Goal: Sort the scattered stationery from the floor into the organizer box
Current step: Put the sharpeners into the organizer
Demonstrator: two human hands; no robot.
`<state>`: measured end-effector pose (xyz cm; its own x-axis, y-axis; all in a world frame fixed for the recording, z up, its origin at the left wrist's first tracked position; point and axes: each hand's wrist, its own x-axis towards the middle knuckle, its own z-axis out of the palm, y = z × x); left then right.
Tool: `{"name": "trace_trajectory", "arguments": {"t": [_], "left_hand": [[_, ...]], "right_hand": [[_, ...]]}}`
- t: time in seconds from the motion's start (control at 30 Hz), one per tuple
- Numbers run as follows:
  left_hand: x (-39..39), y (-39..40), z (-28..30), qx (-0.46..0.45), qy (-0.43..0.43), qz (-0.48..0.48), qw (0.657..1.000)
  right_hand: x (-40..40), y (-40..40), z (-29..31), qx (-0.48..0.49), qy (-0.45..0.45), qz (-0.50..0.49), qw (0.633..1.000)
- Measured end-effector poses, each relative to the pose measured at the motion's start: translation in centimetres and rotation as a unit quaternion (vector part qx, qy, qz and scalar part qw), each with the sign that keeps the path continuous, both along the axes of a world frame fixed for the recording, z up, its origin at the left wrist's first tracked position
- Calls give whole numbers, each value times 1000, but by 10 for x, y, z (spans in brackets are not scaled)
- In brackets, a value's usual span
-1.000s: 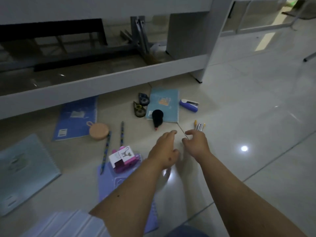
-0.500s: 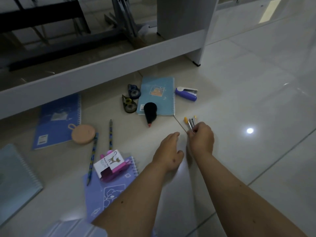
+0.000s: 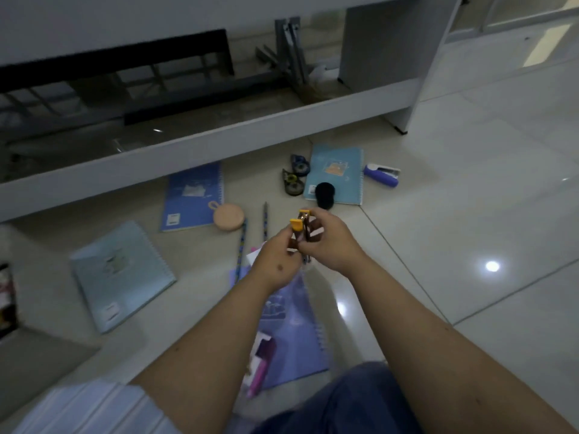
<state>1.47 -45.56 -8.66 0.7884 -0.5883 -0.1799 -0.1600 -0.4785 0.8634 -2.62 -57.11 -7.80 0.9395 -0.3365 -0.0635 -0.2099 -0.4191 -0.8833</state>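
Both hands meet above the floor around a small bundle of pens (image 3: 300,228) with yellow caps. My right hand (image 3: 332,245) grips the bundle from the right, and my left hand (image 3: 275,261) pinches it from the left. On the floor lie two pencils (image 3: 242,242), a round peach case (image 3: 228,217), a black marker (image 3: 325,194), two tape dispensers (image 3: 293,180) and a purple stapler (image 3: 382,175). Several notebooks lie about: blue (image 3: 192,195), teal (image 3: 336,170), pale blue (image 3: 120,272) and lilac (image 3: 297,333). A dark box edge (image 3: 6,296) shows at far left.
A white desk base (image 3: 188,145) runs across the back, with a metal frame (image 3: 291,54) behind it and a white leg (image 3: 404,114) at its right. A pink item (image 3: 260,368) lies on the lilac notebook near my knee (image 3: 344,402). Glossy tiles spread to the right.
My right hand lifted the pens off the floor and brought them toward me. My left hand rose from the floor and took hold of the bundle too. The view pulled back.
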Motion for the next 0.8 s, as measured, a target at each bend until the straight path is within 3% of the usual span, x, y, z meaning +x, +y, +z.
{"name": "trace_trajectory", "arguments": {"t": [0.27,0.5,0.8], "left_hand": [[7,127,63,14,-104,46,993],[11,275,88,91,-174,129,972],[-6,422,58,284,-210,285,891]], "right_hand": [[18,112,62,29,-56,80,995],[39,239,89,2,-85,172,981],[65,372,87,4,-97,242,965]]}}
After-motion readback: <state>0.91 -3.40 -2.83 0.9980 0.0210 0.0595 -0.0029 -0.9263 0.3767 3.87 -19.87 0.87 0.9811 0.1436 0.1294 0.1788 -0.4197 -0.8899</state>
